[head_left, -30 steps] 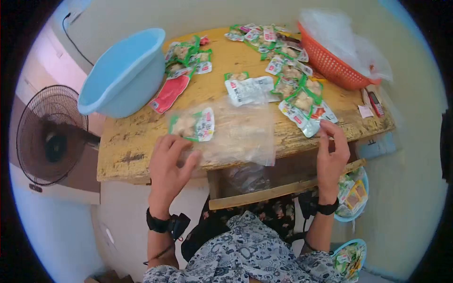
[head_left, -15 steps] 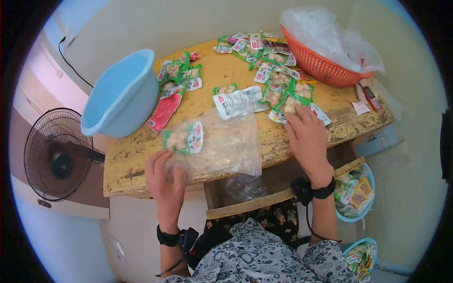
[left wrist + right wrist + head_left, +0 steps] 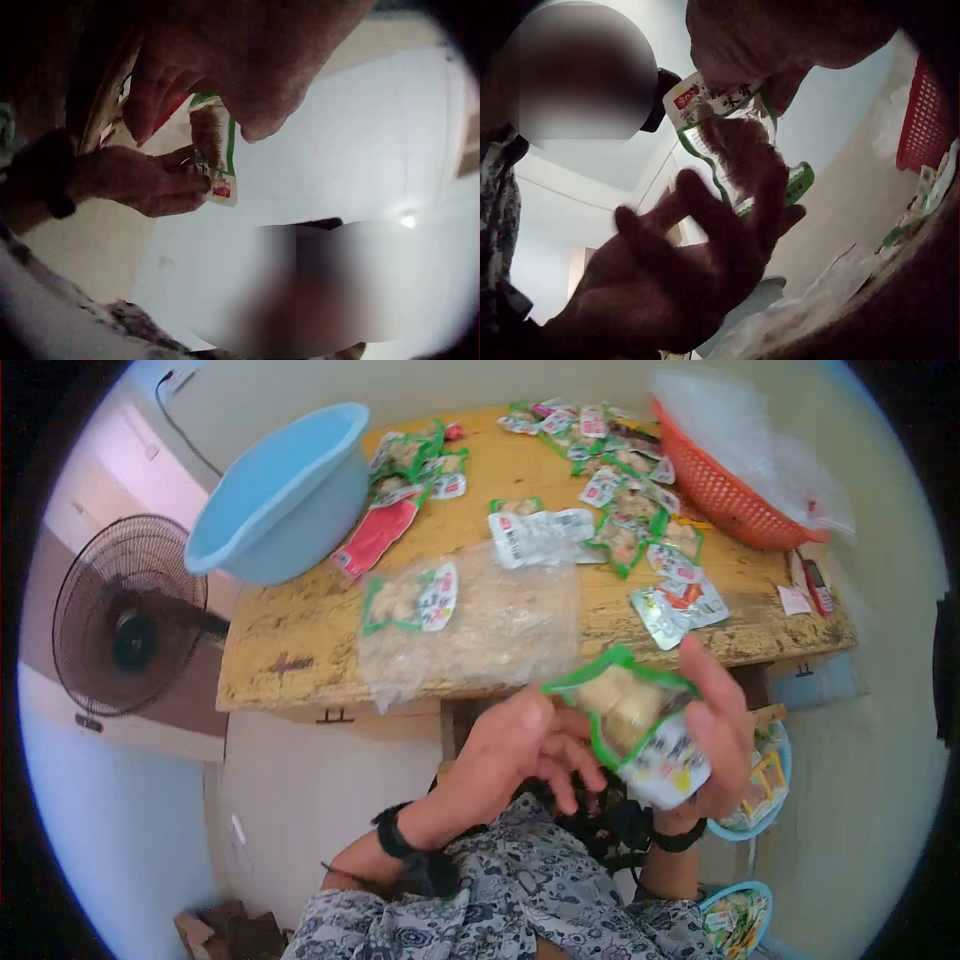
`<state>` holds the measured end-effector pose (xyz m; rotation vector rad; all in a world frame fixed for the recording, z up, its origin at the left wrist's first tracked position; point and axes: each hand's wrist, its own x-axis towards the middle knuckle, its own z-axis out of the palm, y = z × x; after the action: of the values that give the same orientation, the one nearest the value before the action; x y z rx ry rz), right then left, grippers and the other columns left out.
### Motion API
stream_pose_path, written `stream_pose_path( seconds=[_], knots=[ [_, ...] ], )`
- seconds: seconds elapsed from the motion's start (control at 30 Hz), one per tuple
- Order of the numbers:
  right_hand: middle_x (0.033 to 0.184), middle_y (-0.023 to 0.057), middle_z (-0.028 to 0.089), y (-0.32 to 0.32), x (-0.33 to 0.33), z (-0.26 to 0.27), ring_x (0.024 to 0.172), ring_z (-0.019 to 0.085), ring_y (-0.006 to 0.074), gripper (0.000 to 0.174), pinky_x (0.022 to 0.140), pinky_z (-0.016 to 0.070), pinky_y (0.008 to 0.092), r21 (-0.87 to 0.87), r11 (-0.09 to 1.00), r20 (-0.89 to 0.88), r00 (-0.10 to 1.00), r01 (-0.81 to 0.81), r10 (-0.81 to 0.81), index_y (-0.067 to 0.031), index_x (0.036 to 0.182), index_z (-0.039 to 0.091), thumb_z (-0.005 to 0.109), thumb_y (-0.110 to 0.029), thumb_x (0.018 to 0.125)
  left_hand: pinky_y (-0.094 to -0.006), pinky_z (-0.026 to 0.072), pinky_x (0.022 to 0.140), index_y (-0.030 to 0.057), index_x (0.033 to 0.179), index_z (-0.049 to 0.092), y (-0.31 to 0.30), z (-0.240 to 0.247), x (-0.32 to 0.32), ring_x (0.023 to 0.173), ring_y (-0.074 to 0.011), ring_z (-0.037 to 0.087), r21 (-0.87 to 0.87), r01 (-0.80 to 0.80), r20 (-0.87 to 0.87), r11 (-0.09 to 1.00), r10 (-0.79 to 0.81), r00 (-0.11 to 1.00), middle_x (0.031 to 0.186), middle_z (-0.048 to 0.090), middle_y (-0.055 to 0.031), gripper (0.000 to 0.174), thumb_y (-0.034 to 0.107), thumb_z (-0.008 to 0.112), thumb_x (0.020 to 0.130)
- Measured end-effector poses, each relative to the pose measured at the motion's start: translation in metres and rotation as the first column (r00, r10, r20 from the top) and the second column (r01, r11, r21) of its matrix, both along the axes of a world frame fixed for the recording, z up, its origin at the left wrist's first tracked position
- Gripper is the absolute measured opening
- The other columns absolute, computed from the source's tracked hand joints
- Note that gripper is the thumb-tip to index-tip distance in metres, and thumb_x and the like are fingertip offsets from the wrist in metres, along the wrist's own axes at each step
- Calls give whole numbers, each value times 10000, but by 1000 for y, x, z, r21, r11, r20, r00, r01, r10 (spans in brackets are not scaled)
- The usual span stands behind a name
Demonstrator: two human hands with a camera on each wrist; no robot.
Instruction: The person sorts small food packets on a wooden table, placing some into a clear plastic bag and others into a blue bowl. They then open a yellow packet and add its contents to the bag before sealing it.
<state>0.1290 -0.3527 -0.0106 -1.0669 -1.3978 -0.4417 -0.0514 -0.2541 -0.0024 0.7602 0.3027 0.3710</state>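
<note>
In the head view a sealed snack packet [image 3: 632, 710] with green edges, a clear window over pale round pieces and a white printed end is held up in front of the drawer. My right hand [image 3: 725, 745] grips its right side. My left hand [image 3: 500, 755] is at the packet's left corner, thumb tip right by the edge and fingers spread loosely below. The right wrist view shows left fingers [image 3: 769, 187] overlapping the packet [image 3: 735, 146]. On the table lies a clear zip bag [image 3: 500, 625] with a similar packet [image 3: 410, 600] on its left part.
A blue basin [image 3: 285, 500] stands at the table's left, a red basket [image 3: 715, 485] of clear bags at the back right. Several packets [image 3: 630, 505] lie before the basket, with a silver pouch [image 3: 680, 605] nearer. Left of the table is a fan [image 3: 130, 620]; blue tubs [image 3: 735, 830] stand lower right.
My right hand has taken a green-edged packet from the pile on the right and brought it back toward my body. My left hand has left the zip bag's side and moved right to the packet.
</note>
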Motion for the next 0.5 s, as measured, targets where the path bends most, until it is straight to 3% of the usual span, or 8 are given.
stream_pose_path(
  seconds=[0.1, 0.17, 0.27, 0.3, 0.33, 0.43, 0.47, 0.5],
  knots=[
    [1240, 267, 655, -9, -11, -5, 1169, 653, 451, 335, 982, 546, 517, -92, 993, 81, 993, -78, 86, -48, 1160, 638, 726, -119, 844, -311, 604, 691, 14, 1484, 423, 3, 4, 7, 954, -193, 704, -106, -141, -10, 984, 141, 990, 1232, 665, -123, 561, 258, 623, 1021],
    [1262, 274, 646, -9, -13, -10, 1180, 651, 442, 356, 1008, 538, 497, -148, 988, 110, 992, -42, 59, -52, 1165, 639, 741, -131, 834, -335, 613, 777, 13, 1482, 422, 9, -7, 1, 1070, -216, 696, 123, -189, -74, 974, 199, 977, 1301, 640, -137, 600, 296, 642, 1002],
    [1328, 279, 614, -10, -17, -23, 1215, 637, 397, 361, 1040, 517, 449, -209, 975, -411, 911, -78, -15, 0, 1242, 592, 652, -86, 896, -278, 607, 678, 27, 1463, 450, 10, -6, -5, 994, -167, 700, 205, -281, -116, 938, 308, 944, 1245, 666, -117, 556, 152, 685, 975],
    [1351, 280, 603, -10, -19, -27, 1226, 633, 382, 364, 1051, 510, 433, -222, 970, -563, 825, -100, -44, 17, 1267, 576, 623, -72, 917, -261, 603, 642, 25, 1457, 455, 10, -8, -6, 965, -152, 699, 243, -320, -101, 916, 352, 931, 1222, 673, -109, 545, 110, 688, 972],
    [1333, 257, 616, -11, -17, -32, 1206, 641, 334, 422, 1025, 523, 424, -113, 962, -700, 707, -248, 100, 57, 1349, 497, 544, -44, 942, -266, 608, 653, 28, 1459, 452, 11, -9, -6, 978, -164, 704, 293, -344, -97, 892, 385, 918, 1222, 678, -117, 546, 100, 682, 970],
    [1292, 226, 633, -11, -20, -35, 1152, 664, 292, 466, 983, 546, 404, -56, 882, -899, 408, -468, 159, 42, 1393, 448, 551, -30, 944, -286, 617, 706, 32, 1461, 451, 9, -9, -5, 1035, -192, 704, 424, -353, -100, 834, 431, 897, 1244, 679, -138, 545, 66, 667, 962],
    [1167, 131, 678, -12, -29, -28, 1021, 676, 190, 371, 888, 555, 340, -172, 881, -869, 489, -441, 75, 18, 1316, 533, 596, -47, 956, -294, 617, 737, 29, 1458, 455, 7, -5, -4, 1064, -196, 695, 461, -328, -105, 825, 418, 902, 1263, 669, -143, 543, 51, 666, 958],
    [1129, 105, 681, -13, -28, -26, 984, 664, 164, 336, 856, 546, 320, -279, 880, -840, 542, -385, -30, 10, 1278, 561, 619, -60, 955, -303, 617, 768, 26, 1455, 458, 6, -4, -3, 1092, -199, 686, 497, -302, -110, 813, 404, 908, 1283, 659, -149, 542, 37, 665, 955]
  ],
)
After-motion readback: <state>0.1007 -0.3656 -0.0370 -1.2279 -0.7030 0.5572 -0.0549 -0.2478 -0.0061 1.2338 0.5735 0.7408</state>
